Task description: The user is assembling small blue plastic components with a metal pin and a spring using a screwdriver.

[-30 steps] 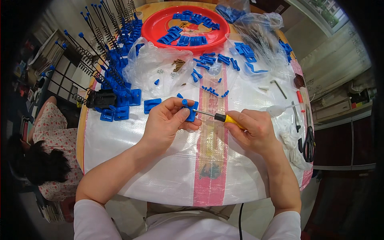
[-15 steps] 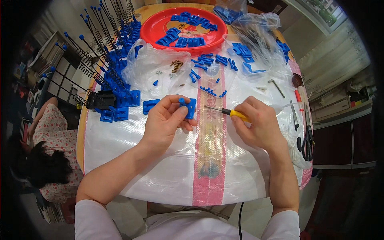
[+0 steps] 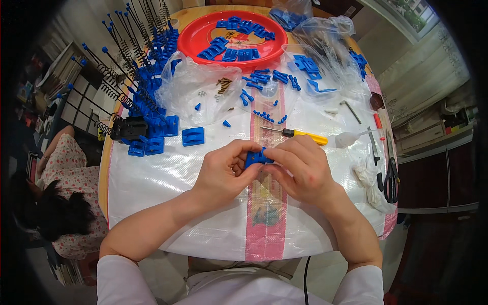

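Both hands meet over the middle of the table around a small blue plastic part (image 3: 254, 159). My left hand (image 3: 223, 165) pinches its left side between thumb and fingers. From the other side, my right hand (image 3: 301, 168) closes its fingertips on the part's right end, hiding much of it. Just beyond my right hand lies a screwdriver (image 3: 305, 136) with a yellow and black handle, its shaft pointing left. A blue rectangular plate (image 3: 193, 136) lies beyond my left hand, with a small blue cone-shaped piece (image 3: 226, 123) to its right.
A red basin (image 3: 184, 43) with several blue parts stands at the back. Clear plastic bags (image 3: 175, 94) hold brass screws (image 3: 223, 85). Blue assemblies with springs (image 3: 152, 109) crowd the left. Scissors (image 3: 391, 180), a hex key (image 3: 351, 112) and a white-tipped bottle (image 3: 347, 139) lie right.
The screwdriver has left my right hand and now lies on the table. My right hand has joined my left on the blue part, nearer me. A blue cone-shaped piece now shows on the table.
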Demonstrator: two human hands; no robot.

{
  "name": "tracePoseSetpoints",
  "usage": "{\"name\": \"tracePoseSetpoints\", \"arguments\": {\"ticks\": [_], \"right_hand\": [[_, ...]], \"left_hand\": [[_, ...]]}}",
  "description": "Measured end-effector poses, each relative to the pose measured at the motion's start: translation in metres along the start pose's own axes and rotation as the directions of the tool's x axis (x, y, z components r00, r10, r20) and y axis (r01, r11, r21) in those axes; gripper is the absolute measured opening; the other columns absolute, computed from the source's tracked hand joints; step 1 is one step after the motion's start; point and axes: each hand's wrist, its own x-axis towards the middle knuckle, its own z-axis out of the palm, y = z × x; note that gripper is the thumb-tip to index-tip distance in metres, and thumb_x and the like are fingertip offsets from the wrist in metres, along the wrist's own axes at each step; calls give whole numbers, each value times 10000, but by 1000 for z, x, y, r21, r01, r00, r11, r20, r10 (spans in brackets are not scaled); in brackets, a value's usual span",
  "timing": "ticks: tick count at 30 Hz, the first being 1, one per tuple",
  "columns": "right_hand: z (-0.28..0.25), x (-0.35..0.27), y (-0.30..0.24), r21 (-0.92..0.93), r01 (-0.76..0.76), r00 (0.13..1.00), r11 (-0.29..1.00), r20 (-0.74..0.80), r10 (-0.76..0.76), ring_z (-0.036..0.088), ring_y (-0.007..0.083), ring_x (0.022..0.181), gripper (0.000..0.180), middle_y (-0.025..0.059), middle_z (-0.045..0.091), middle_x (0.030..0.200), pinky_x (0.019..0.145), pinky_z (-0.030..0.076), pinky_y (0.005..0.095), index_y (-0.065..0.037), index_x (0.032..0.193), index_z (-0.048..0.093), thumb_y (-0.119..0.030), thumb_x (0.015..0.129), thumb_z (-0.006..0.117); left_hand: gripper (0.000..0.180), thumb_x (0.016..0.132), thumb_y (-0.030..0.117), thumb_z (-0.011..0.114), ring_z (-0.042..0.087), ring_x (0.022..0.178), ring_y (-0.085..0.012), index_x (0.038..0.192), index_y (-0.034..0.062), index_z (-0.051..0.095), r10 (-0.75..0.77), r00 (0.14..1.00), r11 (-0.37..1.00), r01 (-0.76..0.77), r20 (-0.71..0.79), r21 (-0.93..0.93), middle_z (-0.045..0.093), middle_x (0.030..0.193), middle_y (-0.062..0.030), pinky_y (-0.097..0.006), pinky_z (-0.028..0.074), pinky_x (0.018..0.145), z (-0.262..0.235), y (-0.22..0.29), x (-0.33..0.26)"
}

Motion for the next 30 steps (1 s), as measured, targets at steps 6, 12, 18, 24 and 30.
{"name": "tracePoseSetpoints", "arguments": {"ticks": [6, 12, 18, 24, 30], "right_hand": [[4, -4, 1, 5, -41, 999, 999, -18, 41, 605, 258, 719, 323, 76, 644, 820, 635, 474, 370, -31, 949, 670, -67, 669, 826], [4, -5, 2, 25, 20, 1000, 999, -16, -19, 604, 245, 683, 271, 75, 664, 799, 612, 472, 360, -33, 914, 680, -72, 693, 833], [4, -7, 4, 6, 44, 999, 999, -1, -44, 590, 231, 691, 286, 56, 643, 794, 617, 463, 359, -36, 916, 666, -64, 678, 822], [4, -7, 4, 2, 67, 998, 998, 1, -67, 582, 223, 684, 275, 55, 647, 793, 617, 457, 349, -36, 913, 663, -71, 689, 821], [3, -8, 3, 5, 64, 998, 998, 13, -64, 582, 223, 683, 276, 54, 644, 789, 618, 457, 351, -35, 913, 664, -77, 692, 824]], "left_hand": [[291, 893, -28, 677, 474, 641, 20, 1179, -13, 623, -20, 998, 988, 9, 66, 152, 618, 812, 30, -176, 395, 546, -2, 7, -2], [231, 881, 36, 680, 495, 547, -51, 1106, -17, 660, -4, 998, 986, -7, 62, 165, 612, 701, -36, -242, 411, 513, -1, 2, 0], [224, 888, 38, 675, 509, 552, -57, 1100, -33, 654, -6, 998, 986, -5, 64, 167, 619, 693, -41, -246, 416, 515, -2, 1, 0], [240, 913, -32, 629, 518, 674, 1, 1152, -35, 625, -82, 990, 986, 63, 116, 156, 648, 853, -8, -179, 432, 591, -4, 4, -1], [241, 913, -28, 631, 527, 669, -3, 1154, -38, 624, -96, 989, 977, 71, 117, 202, 642, 841, -6, -181, 433, 588, -4, 7, 0]]}}
